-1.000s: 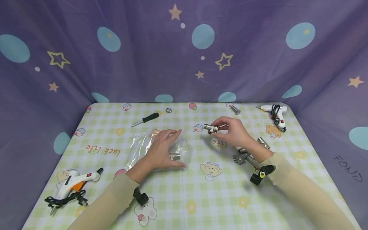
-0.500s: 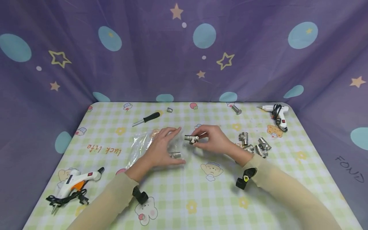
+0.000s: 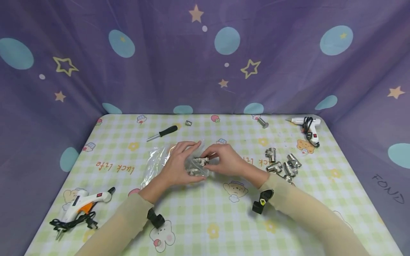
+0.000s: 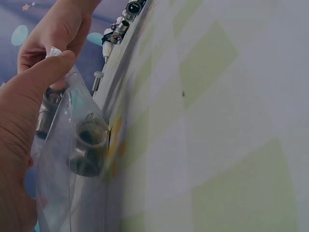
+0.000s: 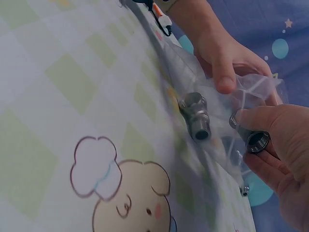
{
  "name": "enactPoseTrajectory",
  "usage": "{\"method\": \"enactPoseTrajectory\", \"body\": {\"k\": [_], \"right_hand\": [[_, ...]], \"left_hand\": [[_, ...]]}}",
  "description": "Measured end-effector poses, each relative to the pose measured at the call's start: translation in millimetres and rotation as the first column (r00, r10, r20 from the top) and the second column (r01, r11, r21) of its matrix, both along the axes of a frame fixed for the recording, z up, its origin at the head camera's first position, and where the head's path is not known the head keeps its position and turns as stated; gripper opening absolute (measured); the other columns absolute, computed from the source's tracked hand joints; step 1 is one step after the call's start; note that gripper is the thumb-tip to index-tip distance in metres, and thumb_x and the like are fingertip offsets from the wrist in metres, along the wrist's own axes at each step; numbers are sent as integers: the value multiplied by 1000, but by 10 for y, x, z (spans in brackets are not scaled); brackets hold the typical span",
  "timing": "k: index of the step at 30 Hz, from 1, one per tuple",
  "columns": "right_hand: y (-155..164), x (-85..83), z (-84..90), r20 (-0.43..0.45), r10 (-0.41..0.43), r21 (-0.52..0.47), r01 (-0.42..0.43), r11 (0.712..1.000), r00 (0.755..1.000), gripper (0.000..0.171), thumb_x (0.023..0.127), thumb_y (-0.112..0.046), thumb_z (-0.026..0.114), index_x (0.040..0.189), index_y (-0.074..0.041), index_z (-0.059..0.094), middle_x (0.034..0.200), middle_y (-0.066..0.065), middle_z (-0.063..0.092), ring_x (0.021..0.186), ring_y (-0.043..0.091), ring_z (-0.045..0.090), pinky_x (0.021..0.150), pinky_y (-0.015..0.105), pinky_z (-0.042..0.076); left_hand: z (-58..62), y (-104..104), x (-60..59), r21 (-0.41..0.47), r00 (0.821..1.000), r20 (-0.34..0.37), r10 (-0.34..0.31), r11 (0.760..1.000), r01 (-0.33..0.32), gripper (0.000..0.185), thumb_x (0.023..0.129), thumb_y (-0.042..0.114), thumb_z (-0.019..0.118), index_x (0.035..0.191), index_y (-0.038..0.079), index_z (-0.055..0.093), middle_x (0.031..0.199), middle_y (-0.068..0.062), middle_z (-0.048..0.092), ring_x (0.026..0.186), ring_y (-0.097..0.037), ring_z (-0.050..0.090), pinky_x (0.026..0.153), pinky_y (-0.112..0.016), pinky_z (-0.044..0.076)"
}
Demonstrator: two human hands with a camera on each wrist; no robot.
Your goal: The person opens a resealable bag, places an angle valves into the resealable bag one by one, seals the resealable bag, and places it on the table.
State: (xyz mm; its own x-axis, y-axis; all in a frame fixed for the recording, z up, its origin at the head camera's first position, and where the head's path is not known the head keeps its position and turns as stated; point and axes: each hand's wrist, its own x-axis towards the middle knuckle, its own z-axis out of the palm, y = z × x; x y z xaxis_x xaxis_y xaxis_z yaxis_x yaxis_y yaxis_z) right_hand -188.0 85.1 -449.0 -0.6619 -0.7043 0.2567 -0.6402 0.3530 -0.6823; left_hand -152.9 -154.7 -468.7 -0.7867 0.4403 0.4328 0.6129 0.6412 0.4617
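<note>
"Fingers of the right hand [image 3: 225, 160]?"

"Pinching a shiny, threaded, silver metal T-shaped fitting [image 3: 203, 161] at the mouth of a clear plastic bag [image 4: 57, 169]."

"Left hand [image 3: 177, 166]?"

"Spread wide against the bag; another silver metal fitting [image 5: 197, 116] lies inside."

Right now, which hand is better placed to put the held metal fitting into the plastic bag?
Probably the right hand: it pinches the metal fitting at the mouth of the plastic bag. The left hand looks occupied holding the plastic bag, with another fitting inside.
</note>
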Motion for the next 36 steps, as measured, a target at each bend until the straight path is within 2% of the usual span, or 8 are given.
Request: {"method": "enactPoseTrajectory", "body": {"k": [6, 21, 27, 33, 36], "right_hand": [[-118, -16, -30, 31, 29, 4, -30, 1000, 999, 28, 90, -12, 86, 116, -9, 77, 113, 6, 79, 103, 19, 78, 92, 22, 62], [-289, 11, -180, 71, -76, -43, 79, 996, 995, 27, 85, -23, 92, 107, -12, 79, 103, 2, 82, 95, 11, 79, 86, 17, 61], [-194, 9, -156, 115, -94, -54, 100, 993, 989, 19, 92, -17, 85, 109, -11, 81, 104, 2, 83, 95, 11, 79, 87, 20, 62], [-20, -48, -171, 125, -204, -124, 219, 968, 971, 11, 92, -11, 84, 101, -10, 80, 95, 2, 80, 86, 11, 77, 80, 26, 64], [30, -74, -198, 142, -222, -122, 240, 963, 965, 12, 91, -13, 85, 101, -9, 80, 94, 2, 80, 83, 10, 76, 78, 26, 64]], "left_hand": [[-10, 5, 8, 3, 1000, -11, 5, 1000, -5, 117, 59, 53, 101, 159, 15, 52, 146, -9, 59, 136, -31, 51, 112, -59, 46], [-10, 12, 31, 7, 999, 12, 32, 999, -32, 114, 59, 54, 99, 156, 12, 55, 145, -9, 59, 135, -31, 50, 111, -59, 44], [-18, 24, 29, 9, 999, 18, 39, 999, -39, 113, 60, 56, 99, 156, 15, 56, 144, -8, 60, 135, -31, 51, 111, -59, 45], [-23, 19, 18, 3, 999, 32, 37, 999, -37, 106, 63, 54, 99, 152, 11, 60, 141, -9, 62, 133, -31, 53, 110, -54, 50], [-18, 18, 17, -25, 998, 41, 50, 999, -49, 106, 63, 57, 97, 151, 10, 61, 139, -8, 63, 131, -29, 55, 109, -52, 51]]}}
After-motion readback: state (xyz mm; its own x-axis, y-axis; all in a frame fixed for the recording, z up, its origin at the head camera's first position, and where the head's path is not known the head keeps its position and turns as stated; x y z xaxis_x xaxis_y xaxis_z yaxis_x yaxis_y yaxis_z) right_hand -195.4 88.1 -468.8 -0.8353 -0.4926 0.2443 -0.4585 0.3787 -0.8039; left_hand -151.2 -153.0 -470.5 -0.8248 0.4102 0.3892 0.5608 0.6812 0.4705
